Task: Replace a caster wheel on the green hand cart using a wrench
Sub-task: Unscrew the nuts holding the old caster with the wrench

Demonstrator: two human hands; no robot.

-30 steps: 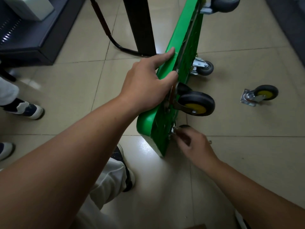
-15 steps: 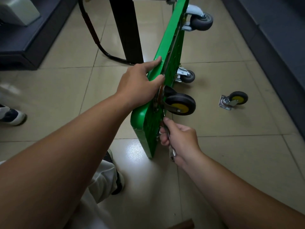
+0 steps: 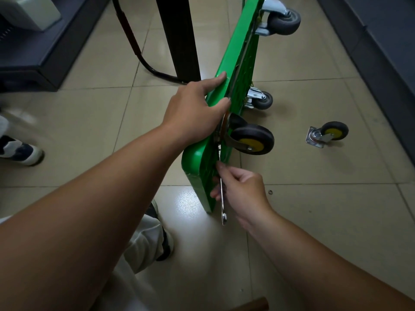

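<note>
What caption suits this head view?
Left hand steadies upended green cart; right hand holds a wrench by its yellow caster.

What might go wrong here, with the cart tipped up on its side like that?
1. The cart stands on its edge, steadied only by the left hand; if that grip slackens, it may tip over.
2. The right hand holds the wrench close against the cart's underside, so a slip could knock the knuckles.
3. A loose caster and a small ring lie on the floor, where someone might step on them.
</note>
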